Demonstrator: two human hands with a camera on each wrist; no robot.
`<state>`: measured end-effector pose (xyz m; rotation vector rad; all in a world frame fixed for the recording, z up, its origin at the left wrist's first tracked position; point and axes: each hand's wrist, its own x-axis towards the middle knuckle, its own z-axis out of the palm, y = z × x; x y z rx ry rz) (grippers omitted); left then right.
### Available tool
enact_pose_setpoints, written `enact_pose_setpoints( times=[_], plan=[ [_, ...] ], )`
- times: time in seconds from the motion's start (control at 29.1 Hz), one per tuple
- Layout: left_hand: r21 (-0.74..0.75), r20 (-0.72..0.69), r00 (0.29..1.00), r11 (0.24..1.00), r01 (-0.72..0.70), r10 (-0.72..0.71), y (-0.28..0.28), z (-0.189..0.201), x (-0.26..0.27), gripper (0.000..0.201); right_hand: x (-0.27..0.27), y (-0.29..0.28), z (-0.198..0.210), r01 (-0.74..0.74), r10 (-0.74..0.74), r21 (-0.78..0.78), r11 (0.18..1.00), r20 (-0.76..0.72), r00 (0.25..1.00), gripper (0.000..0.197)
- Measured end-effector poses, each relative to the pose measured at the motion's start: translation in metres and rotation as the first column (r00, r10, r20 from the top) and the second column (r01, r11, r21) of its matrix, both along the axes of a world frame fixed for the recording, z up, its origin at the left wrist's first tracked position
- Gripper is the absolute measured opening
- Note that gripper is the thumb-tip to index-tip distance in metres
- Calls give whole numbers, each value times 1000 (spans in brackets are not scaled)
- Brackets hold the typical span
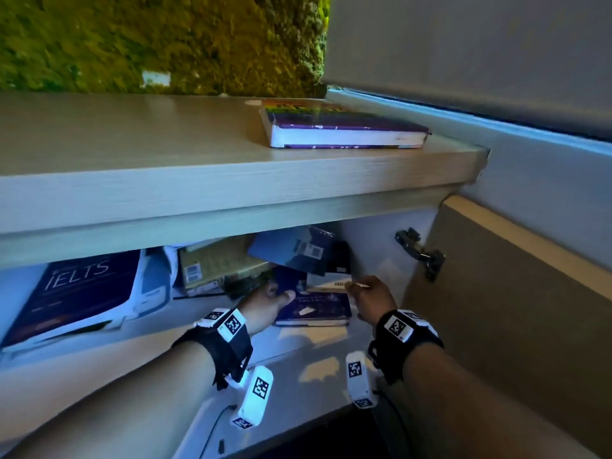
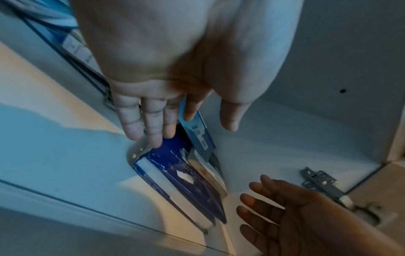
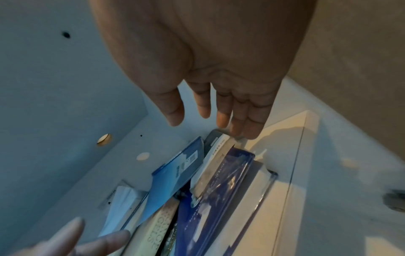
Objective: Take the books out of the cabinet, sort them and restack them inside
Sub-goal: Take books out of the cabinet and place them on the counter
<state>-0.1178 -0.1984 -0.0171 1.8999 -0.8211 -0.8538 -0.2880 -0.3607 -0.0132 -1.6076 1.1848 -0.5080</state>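
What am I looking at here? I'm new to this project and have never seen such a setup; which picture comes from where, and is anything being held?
No machine: a person wears three cameras. The head view looks down at both arms reaching into an open cabinet; the other two views look along each wrist at the fingers. Inside lie jumbled books, among them an IELTS book and a dark blue book lying flat. One thick purple book already sits on the cabinet top. The left hand touches the dark blue book with straight fingers; the right hand reaches in beside it, fingers straight. Neither grips anything yet.
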Motion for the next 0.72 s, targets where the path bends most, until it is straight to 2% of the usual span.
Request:
enact_pose_setpoints(
  times=[0.03, 0.07, 0.1, 0.17, 0.24, 0.31, 0.38, 0.45, 0.48, 0.51, 0.55, 0.58, 0.65, 0.72],
  plan=[
    [-36, 25, 1000, 999, -18, 19, -9, -5, 3, 30, 6, -8, -8, 13, -13, -7, 1000, 8, 1000, 32],
    [-70, 48, 998, 997, -43, 47, -19, -11, 8, 24, 14, -15, -17, 26, -26, -7, 1000, 31, 999, 32],
    [-110, 55, 996, 992, -64, 70, -28, -17, 12, 27, 21, -21, -27, 28, -28, 8, 1000, 73, 997, 35],
    [-164, 21, 995, 982, -92, 96, -47, -32, 25, 52, 36, -37, -51, 0, 3, -21, 1000, 110, 994, 47],
    [-118, 64, 994, 990, -75, 83, -62, -40, 32, 77, 43, -46, -62, -26, 32, -78, 997, 77, 997, 46],
    [-66, 137, 986, 994, -85, 94, -72, -42, 31, 83, 45, -50, -66, -34, 40, -93, 995, 67, 997, 38],
    [-77, 160, 978, 989, -123, 134, -84, -48, 31, 91, 47, -57, -72, -15, 22, -79, 997, 89, 996, 30],
    [-120, 75, 977, 975, -188, 198, -92, -54, 30, 93, 50, -62, -74, -25, 30, -51, 998, 103, 994, 23],
    [-168, -30, 971, 956, -241, 239, -96, -59, 33, 92, 51, -65, -76, -45, 51, -62, 997, 95, 994, 25],
    [-247, -154, 955, 926, -285, 253, -98, -59, 32, 81, 50, -67, -78, -57, 64, -73, 996, 99, 993, 27],
    [-330, -260, 933, 885, -329, 249, -100, -58, 31, 59, 50, -69, -79, -75, 83, -76, 994, 117, 990, 28],
    [-411, -305, 920, 838, -360, 245, -100, -53, 29, 36, 48, -71, -80, -78, 86, -67, 995, 134, 987, 29],
    [-483, -286, 889, 748, -456, 358, -97, -43, 34, 9, 47, -75, -83, -70, 79, -73, 995, 142, 987, 33],
    [-467, -255, 822, 680, -566, 509, -86, -38, 47, 4, 48, -77, -88, -42, 45, -16, 999, 196, 980, 36]
  ],
)
